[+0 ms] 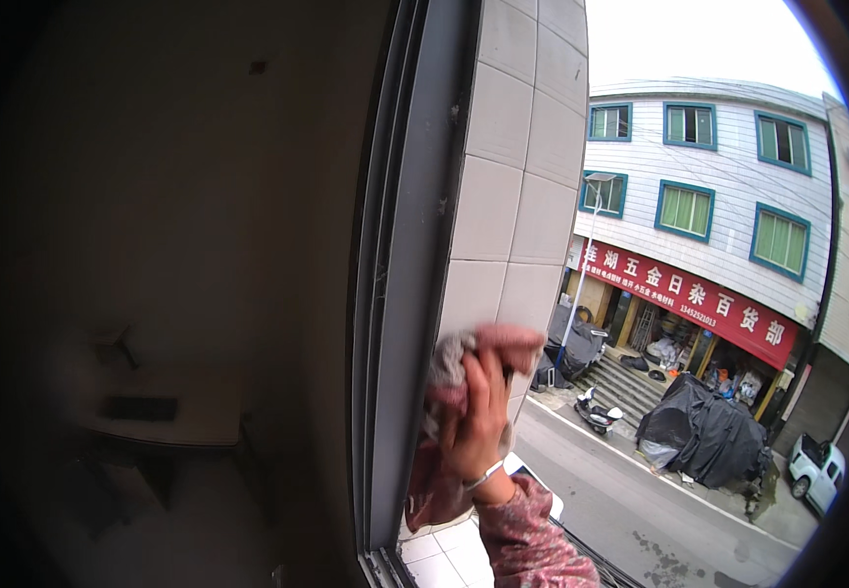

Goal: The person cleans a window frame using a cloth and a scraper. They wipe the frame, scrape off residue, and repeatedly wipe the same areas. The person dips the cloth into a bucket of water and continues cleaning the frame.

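My right hand (479, 419), with a silver bangle at the wrist and a patterned red sleeve, grips a crumpled red and grey cloth (450, 364). The cloth is bunched under the fingers at the outer tiled wall (494, 213) beside the window. A darker red part of it (431, 489) hangs below the hand. Close to the cloth's left side runs the dark grey metal window frame (417, 257), with pale specks along its edge. Blur hides how firmly the cloth touches the tiles. My left hand is out of view.
White tiles (435, 555) form a ledge at the frame's foot, high above a street (615, 500). Cables (586, 547) run below my sleeve. A shopfront with a red sign (689, 301) stands opposite. Left of the frame, a table (204, 434) shows dimly in a dark room.
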A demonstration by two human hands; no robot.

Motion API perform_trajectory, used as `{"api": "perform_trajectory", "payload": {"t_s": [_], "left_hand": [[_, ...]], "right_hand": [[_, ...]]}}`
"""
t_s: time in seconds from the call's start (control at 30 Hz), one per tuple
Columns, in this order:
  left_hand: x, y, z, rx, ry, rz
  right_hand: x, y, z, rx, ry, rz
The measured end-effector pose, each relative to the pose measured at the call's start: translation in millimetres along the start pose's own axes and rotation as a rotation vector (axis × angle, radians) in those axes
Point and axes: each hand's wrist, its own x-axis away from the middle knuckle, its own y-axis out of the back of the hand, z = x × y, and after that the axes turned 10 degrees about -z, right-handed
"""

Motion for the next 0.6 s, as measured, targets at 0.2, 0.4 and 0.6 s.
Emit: {"api": "perform_trajectory", "payload": {"t_s": [0.2, 0.4, 0.6], "left_hand": [[-29, -25, -19, 0.081, 0.06, -0.09], [-35, -26, -55, -0.079, 0.028, -0.148], [-76, 14, -7, -0.166, -0.267, -0.28]], "right_hand": [[-339, -18, 7, -0.027, 0.342, -0.186], [-432, -17, -11, 0.112, 0.125, -0.355], [-249, -40, -21, -0.11, 0.053, -0.458]]}}
